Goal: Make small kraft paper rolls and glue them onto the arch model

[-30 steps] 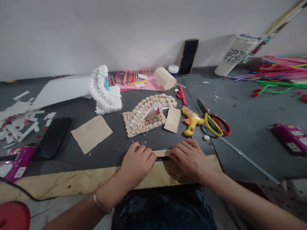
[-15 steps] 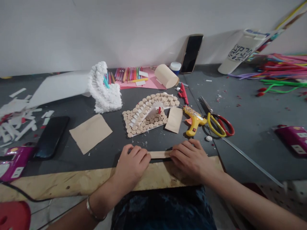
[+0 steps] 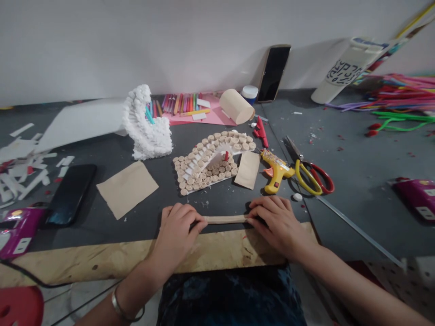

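Paper strip point(image 3: 226, 219), tan and folded narrow, lies crosswise on the near side of the dark tabletop point(image 3: 227, 203), just beyond the wooden edge point(image 3: 220, 251). The left hand point(image 3: 178, 226) has thumb and fingers closed on one end; the right hand point(image 3: 273, 222) pinches the other, fingers bent and close together, and the middle of the strip shows between them. By the wall, a pale tumbler point(image 3: 348, 70) stands near the right, and a small blue jar point(image 3: 250, 95) with a white lid sits beside a leaning phone point(image 3: 274, 72); what either container holds is hidden. Dark blocky characters run around the tumbler, but I cannot make out words, and the white patches on the purple box point(image 3: 416, 197) are too small to read. Beyond the strip is an arched model point(image 3: 205, 155) covered in round paper coils, with a flat, jagged-edged brown paper piece point(image 3: 128, 189) to its left. Near the right hand lie a smooth yellow glue gun point(image 3: 278, 171) and metal scissors point(image 3: 301, 157) with yellow and red handles. A white model point(image 3: 149, 142) farther left is bumpy and fluffy, and a pale round tube point(image 3: 237, 106) rests on a pink sheet point(image 3: 215, 118) beside coloured pens point(image 3: 185, 105)
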`<state>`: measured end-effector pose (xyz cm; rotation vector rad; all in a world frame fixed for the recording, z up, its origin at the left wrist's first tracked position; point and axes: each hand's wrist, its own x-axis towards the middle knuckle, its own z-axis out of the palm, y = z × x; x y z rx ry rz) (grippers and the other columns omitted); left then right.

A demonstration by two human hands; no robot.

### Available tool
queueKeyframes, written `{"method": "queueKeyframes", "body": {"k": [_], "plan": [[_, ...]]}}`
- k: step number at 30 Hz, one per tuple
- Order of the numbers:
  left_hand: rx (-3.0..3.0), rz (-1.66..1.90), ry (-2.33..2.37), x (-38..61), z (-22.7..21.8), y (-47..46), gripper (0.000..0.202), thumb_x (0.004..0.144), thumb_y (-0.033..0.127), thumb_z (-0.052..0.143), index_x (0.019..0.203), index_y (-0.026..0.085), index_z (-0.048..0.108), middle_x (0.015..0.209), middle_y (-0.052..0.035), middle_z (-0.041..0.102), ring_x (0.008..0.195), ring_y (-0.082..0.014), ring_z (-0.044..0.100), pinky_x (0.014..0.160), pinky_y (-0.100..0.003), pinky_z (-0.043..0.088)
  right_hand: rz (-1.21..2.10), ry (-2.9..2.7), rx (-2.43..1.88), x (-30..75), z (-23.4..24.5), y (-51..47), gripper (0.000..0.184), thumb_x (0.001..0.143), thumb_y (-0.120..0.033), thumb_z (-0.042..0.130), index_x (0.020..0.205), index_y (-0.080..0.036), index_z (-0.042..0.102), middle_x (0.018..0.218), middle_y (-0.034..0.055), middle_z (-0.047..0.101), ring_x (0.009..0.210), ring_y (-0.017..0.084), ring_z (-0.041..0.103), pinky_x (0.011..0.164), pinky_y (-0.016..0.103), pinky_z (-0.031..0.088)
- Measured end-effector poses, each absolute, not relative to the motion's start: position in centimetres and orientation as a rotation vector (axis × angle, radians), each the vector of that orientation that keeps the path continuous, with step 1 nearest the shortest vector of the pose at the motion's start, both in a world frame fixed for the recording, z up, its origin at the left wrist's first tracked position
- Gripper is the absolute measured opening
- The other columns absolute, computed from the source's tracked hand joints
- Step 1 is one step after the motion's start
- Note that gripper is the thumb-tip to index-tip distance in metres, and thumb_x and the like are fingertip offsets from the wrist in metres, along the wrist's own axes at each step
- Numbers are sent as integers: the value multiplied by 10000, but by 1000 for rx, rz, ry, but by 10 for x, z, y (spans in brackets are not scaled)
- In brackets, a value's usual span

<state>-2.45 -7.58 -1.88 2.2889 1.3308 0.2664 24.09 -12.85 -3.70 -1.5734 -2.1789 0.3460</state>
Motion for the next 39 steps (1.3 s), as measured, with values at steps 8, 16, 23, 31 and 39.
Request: {"method": "queueKeyframes", "body": {"k": [8, 16, 23, 31, 39], "plan": [[2227, 163, 1349, -22, -12, -69, 216, 949, 282, 547, 769, 208, 641, 874, 19, 657, 909, -189, 556, 853, -395, 288, 352, -2184, -1628, 245, -39, -125, 146, 944, -290, 587, 820, -220, 616, 1012, 45, 651, 992, 249, 540, 860, 404, 337], [2218, -19, 1397, -14, 1, -60, 192, 901, 242, 584, 716, 190, 583, 822, 11, 616, 893, -196, 565, 862, -407, 304, 313, -2210, -1713, 244, -34, -117, 162, 843, -244, 704, 719, -209, 607, 980, 27, 667, 962, 235, 569, 834, 389, 331], [2342, -40, 1286, -10, 5, -59, 87, 926, 213, 541, 973, 217, 615, 1030, -15, 653, 993, -218, 585, 863, -397, 321, 157, -2264, -1697, 240, -28, -118, 50, 891, -262, 644, 861, -222, 650, 1004, 28, 691, 943, 229, 572, 839, 394, 328], [2538, -93, 1114, -5, 9, -51, 53, 895, 158, 540, 875, 191, 577, 940, -37, 633, 910, -230, 595, 777, -361, 350, 101, -2428, -1536, 234, -25, -111, 121, 869, -118, 547, 802, -193, 613, 858, 59, 674, 825, 221, 549, 743, 367, 340], [2533, -108, 1043, -8, 6, -53, 253, 903, 116, 505, 1121, 211, 593, 1095, -63, 622, 1023, -246, 572, 833, -373, 386, 52, -2446, -1330, 235, -31, -113, 209, 866, -59, 484, 737, -187, 589, 706, 33, 642, 697, 174, 519, 710, 344, 339]]}}
